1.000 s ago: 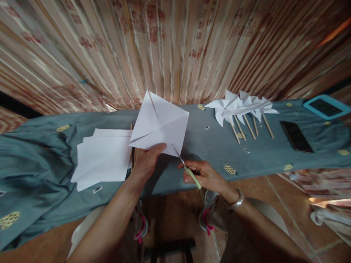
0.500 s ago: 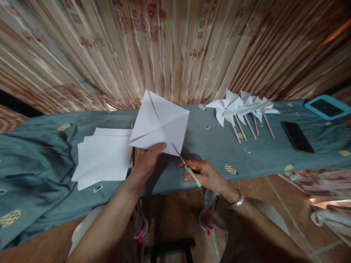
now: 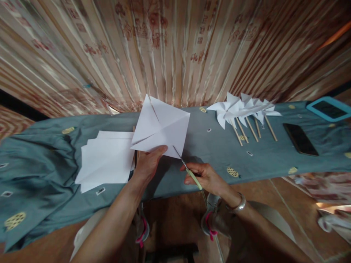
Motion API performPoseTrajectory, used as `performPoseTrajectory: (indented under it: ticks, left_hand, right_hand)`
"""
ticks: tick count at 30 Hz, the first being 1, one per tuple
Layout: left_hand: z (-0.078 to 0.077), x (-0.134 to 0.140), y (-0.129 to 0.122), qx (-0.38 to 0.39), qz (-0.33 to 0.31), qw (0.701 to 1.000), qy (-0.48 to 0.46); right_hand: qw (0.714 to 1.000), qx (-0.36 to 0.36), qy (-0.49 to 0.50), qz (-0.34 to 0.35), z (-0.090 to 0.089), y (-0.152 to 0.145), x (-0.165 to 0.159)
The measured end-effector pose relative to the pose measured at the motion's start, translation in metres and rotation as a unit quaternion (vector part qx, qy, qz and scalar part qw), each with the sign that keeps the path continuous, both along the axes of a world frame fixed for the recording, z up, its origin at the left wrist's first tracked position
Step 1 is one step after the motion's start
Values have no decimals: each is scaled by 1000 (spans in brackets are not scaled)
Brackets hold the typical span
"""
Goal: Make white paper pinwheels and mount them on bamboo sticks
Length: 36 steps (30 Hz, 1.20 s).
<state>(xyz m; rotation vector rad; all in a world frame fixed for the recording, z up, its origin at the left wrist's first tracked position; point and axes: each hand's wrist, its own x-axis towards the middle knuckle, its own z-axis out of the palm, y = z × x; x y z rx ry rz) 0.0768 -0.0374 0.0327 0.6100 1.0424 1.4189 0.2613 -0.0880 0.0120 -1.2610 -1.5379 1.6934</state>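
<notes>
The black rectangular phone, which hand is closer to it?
Right. The right hand, holding green-handled metal scissors, is left of the phone; the left hand is farther left, gripping square white paper.

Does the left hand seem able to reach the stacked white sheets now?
Probably yes: the stacked white sheets lie close by the left hand, mostly uncovered, though this hand holds the partly cut square.

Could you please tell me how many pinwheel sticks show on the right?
5 sticks: two at left, two in the middle, one at the right end, all jutting from the overlapping pinwheels; more may be hidden.
</notes>
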Motion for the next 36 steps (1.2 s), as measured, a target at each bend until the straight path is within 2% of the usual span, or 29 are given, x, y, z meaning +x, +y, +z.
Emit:
performPoseTrajectory:
  ticks: [8, 20, 28, 36]
  left_hand:
    - [-2, 0, -1, -14, -29, 999, 32]
    - [-3, 1, -2, -45, -29, 999, 1]
    - [-1, 2, -2, -47, -23, 999, 10]
    - [-5, 3, -5, -36, -34, 999, 20]
  right_hand:
    - [1000, 20, 3, -3, 1, 1, -2]
    - [999, 32, 9, -7, -7, 0, -1]
    - [1000, 8, 6, -18, -6, 0, -2]
    - [999, 39, 13, -8, -7, -1, 0]
